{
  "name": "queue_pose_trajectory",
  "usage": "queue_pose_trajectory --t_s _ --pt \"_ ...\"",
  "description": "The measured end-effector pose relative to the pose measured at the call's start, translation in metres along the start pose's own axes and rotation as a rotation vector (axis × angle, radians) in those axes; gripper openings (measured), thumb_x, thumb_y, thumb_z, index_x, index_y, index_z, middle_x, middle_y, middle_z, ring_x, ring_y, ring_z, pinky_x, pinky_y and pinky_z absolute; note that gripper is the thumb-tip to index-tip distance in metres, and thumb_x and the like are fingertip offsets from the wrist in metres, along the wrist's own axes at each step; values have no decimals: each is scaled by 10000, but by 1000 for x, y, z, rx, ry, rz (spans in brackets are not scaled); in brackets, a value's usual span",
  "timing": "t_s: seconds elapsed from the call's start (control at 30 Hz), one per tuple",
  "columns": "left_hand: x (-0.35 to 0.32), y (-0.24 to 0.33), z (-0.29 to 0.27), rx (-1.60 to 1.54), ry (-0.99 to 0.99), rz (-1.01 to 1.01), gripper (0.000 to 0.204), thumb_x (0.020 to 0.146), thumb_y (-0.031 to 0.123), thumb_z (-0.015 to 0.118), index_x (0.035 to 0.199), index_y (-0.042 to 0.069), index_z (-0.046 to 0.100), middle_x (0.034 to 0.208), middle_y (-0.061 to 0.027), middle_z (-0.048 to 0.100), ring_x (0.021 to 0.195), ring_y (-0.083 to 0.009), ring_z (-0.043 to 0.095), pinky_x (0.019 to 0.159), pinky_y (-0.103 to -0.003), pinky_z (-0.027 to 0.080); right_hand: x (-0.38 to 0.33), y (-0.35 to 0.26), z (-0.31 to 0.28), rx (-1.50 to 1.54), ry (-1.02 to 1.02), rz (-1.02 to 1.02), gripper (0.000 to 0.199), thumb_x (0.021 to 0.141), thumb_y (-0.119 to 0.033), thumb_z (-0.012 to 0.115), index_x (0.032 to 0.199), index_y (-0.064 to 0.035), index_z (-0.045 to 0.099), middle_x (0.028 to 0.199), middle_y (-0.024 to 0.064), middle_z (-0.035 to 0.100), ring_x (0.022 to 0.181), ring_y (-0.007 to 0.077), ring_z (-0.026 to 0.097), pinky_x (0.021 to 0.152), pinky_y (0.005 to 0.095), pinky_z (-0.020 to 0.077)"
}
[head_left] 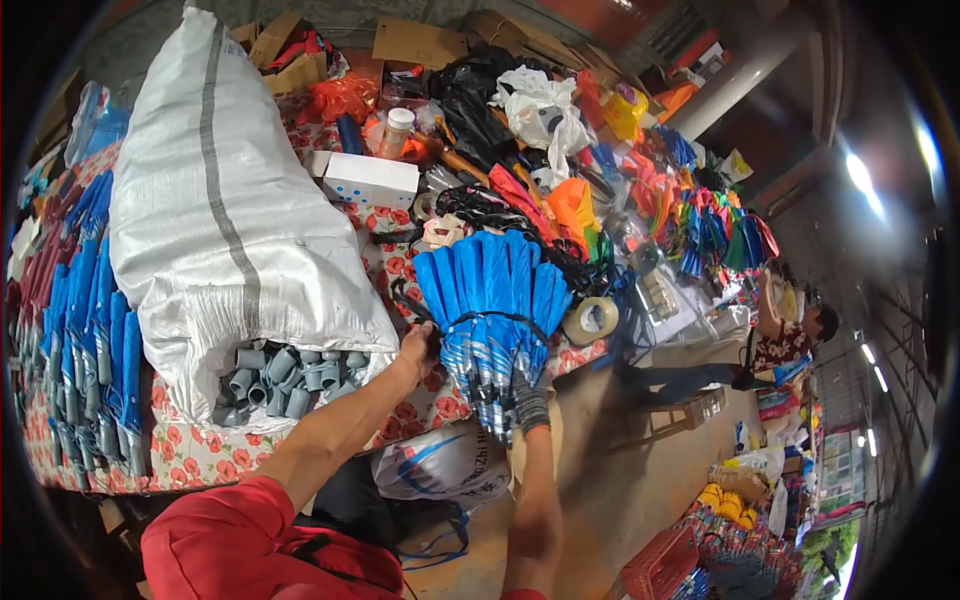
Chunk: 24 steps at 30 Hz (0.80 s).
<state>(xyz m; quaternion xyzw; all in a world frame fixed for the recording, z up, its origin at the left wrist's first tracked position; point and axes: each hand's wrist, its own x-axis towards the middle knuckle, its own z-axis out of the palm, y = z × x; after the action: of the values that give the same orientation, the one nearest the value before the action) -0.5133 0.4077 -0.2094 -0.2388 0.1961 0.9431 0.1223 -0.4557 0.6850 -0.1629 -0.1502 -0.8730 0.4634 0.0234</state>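
A bundle of blue folded umbrella canopies (492, 300) lies on the flower-patterned table (200, 455), fanned out and bound round the middle by a black strap. My left hand (418, 347) grips the strap at the bundle's left side. My right hand (530, 398), in a grey knitted glove, holds the narrow lower end of the bundle, where checked cloth shows. Both forearms come up from the lower edge, the left one from a red sleeve.
A large white woven sack (215, 200) spills grey plastic handles (285, 380) at the left. More blue canopies (90, 330) lie stacked at the far left. A tape roll (592, 320), a white box (370, 180) and bags crowd the table. A seated person (775, 350) is at the right.
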Motion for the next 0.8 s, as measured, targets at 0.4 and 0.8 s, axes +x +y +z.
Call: queue_pose_trajectory --t_s 0.4,0.8 --pt "-60 28 28 479 -32 296 221 1000 211 571 815 97 537 736 2 542 675 -127 473 636 -322 408 -21 2 25 775 -162 220 617 1023 -266 522 1560 -92 275 1521 179 431 1391 279 425 1153 350 328" --pt "-133 59 105 1080 -202 639 289 987 214 607 754 73 511 704 32 438 670 -61 377 590 -284 349 40 102 70 444 -304 -492 499 1032 -358 401 1485 -155 445 1529 46 459 1415 237 379 1209 417 245"
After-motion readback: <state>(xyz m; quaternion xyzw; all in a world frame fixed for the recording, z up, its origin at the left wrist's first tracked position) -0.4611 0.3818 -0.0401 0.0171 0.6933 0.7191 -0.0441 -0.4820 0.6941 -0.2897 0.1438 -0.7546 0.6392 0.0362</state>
